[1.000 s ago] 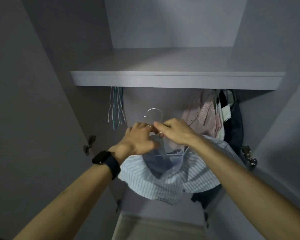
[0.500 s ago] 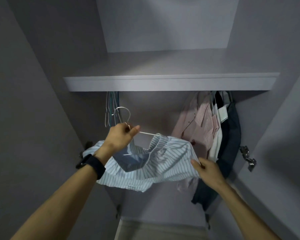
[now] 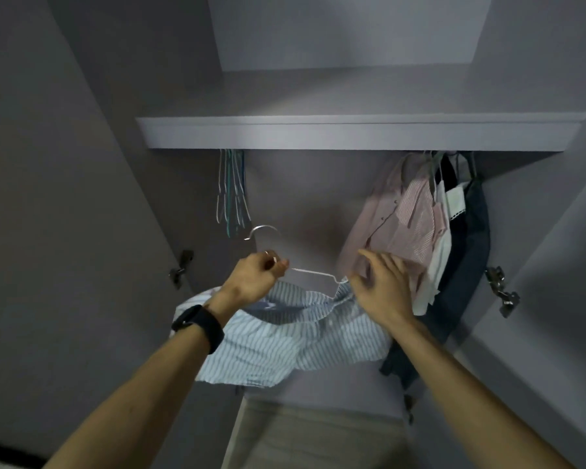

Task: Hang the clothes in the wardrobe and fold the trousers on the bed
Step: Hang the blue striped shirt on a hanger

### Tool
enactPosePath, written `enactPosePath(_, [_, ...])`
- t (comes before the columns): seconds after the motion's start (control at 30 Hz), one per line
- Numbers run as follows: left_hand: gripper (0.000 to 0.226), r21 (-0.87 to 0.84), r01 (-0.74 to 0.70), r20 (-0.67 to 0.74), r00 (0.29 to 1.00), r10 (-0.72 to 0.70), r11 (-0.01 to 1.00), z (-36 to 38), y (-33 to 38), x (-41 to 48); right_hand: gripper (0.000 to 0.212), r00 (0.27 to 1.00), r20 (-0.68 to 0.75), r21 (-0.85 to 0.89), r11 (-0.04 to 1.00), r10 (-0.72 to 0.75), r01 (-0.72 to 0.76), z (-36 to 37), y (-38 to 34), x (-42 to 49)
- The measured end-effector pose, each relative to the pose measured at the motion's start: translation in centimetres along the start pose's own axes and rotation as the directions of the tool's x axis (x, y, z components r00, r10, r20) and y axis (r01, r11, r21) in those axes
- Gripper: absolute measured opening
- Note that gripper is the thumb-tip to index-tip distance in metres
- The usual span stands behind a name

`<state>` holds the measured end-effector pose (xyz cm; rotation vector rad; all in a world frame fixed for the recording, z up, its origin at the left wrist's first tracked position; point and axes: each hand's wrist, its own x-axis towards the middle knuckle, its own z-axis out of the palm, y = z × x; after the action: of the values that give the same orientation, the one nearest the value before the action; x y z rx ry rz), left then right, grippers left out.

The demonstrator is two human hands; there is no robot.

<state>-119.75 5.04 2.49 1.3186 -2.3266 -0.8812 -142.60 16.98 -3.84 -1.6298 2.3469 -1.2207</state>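
Left hand (image 3: 254, 280) clenches the hanger (image 3: 313, 273) neck; right hand's (image 3: 384, 289) grip at the shirt (image 3: 278, 340) I cannot tell; only half-draped, the shirt could slip off when hooked.

Both forearms are bare all the way down to the lower edge of the view. The left wrist wears a black rectangular smartwatch (image 3: 186, 320) with a dark, glossy face, on a broad matte black strap (image 3: 213, 333) that wraps round the wrist. The left hand (image 3: 251, 282) and the right hand (image 3: 383, 291) are ungloved; blur hides finer detail.
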Motion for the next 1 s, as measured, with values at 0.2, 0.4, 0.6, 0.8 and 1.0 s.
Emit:
enactPosePath(0.2, [0.024,0.03,-0.068,0.076,0.995,0.066,0.997,2.2,0.7,-0.4,0.013,0.897,0.382,0.127,0.974,-0.223,0.188,3.0,-5.7,0.6])
enactPosePath(0.4, [0.048,0.247,-0.07,-0.137,0.985,0.106,0.966,0.7,-4.9,-2.0,0.03,0.95,0.303,0.127,0.991,-0.08,0.043,2.9,-3.7,-0.1])
enactPosePath(0.6, [0.028,0.246,0.032,-0.058,0.998,-0.018,0.969,0.0,-10.3,-3.2,0.066,0.972,0.224,0.14,0.984,0.075,-0.108,2.0,-1.9,0.1])
enactPosePath(0.8, [0.047,0.319,-0.005,0.062,0.998,-0.016,0.948,0.6,-12.2,-4.3,0.053,0.955,0.176,0.028,0.968,0.241,-0.249,1.0,-0.9,0.8])
enactPosePath(1.0, [0.039,0.455,0.135,0.019,0.987,-0.162,0.88,-0.2,-14.8,-5.6,0.049,0.935,0.148,-0.066,0.947,0.321,-0.315,-1.0,1.1,-0.1])
